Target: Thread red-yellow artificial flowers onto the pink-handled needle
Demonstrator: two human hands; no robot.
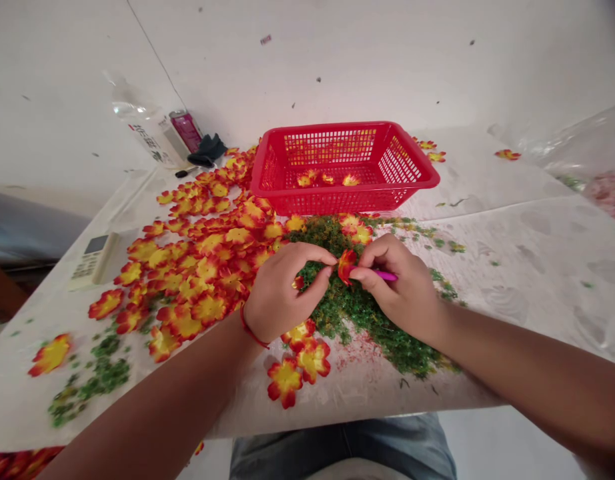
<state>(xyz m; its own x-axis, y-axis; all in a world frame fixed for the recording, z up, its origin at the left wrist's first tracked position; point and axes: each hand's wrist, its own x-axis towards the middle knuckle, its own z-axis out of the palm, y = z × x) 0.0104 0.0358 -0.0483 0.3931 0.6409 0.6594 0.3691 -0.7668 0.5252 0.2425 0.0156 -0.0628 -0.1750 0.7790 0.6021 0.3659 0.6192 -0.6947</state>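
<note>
One fabric flower (pixel 346 265) between both hands (pixel 280 293) (pixel 400 287)

Artificial blossoms (pixel 207 280): red petals shading into yellow centres, with orange between. Basket (pixel 345 170): bright red plastic, square lattice pattern (regular grid on every wall). Loose sprigs (pixel 360 313): deep green, speckled. Stem (pixel 380 275): magenta. Wrist cord (pixel 247 327): red.
</note>
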